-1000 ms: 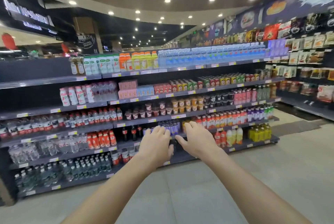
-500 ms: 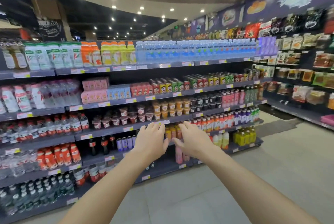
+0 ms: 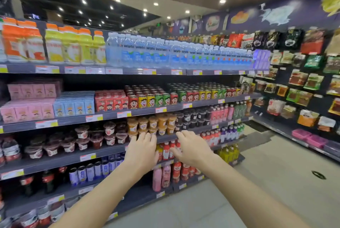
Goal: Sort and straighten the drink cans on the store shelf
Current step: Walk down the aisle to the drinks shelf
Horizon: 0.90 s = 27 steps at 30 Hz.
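Rows of small drink cans [image 3: 176, 97] in red, yellow and green with a cartoon face stand on the second shelf [image 3: 202, 103] from the top. My left hand [image 3: 140, 151] and my right hand [image 3: 193, 147] are stretched out side by side in front of the lower shelves, below the cans and apart from them. Both hands are empty, palms down, fingers spread. A second row of blue and white cans [image 3: 92, 171] stands on a lower shelf left of my left hand.
Water bottles [image 3: 165, 53] and juice bottles [image 3: 71, 47] fill the top shelf. Carton packs [image 3: 73, 106] sit left of the cans, pudding cups [image 3: 152, 123] below. A snack wall [image 3: 303, 84] lines the right side, with grey floor [image 3: 266, 181] between.
I have moved closer to the shelves, which now appear larger and shifted left. Both hands stay outstretched and empty in front of me.
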### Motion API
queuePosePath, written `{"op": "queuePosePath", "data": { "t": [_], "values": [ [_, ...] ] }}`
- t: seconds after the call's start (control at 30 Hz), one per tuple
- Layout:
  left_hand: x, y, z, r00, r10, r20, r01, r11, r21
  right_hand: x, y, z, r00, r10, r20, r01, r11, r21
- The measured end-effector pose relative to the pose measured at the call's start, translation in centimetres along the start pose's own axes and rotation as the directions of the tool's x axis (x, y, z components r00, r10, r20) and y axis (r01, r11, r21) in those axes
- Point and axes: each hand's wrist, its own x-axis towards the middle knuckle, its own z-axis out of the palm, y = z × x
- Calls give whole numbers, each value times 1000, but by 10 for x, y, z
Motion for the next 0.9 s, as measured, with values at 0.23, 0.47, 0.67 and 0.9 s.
{"op": "queuePosePath", "data": {
  "t": [0.23, 0.47, 0.67, 0.9],
  "values": [
    [120, 4, 51, 998, 54, -14, -54, 999, -9, 100, 73, 47, 997, 68, 36, -70, 997, 42],
    [241, -5, 98, 997, 48, 53, -51, 997, 62, 224, 147, 84, 1000, -23, -1, 23, 998, 62],
    [320, -10, 140, 993, 10, 114, -17, 998, 55, 317, 187, 122, 997, -73, 16, 70, 990, 120],
    [388, -27, 187, 993, -44, 110, 40, 998, 40, 391, 205, 172, 990, -135, 28, 129, 977, 169]
  ]
}}
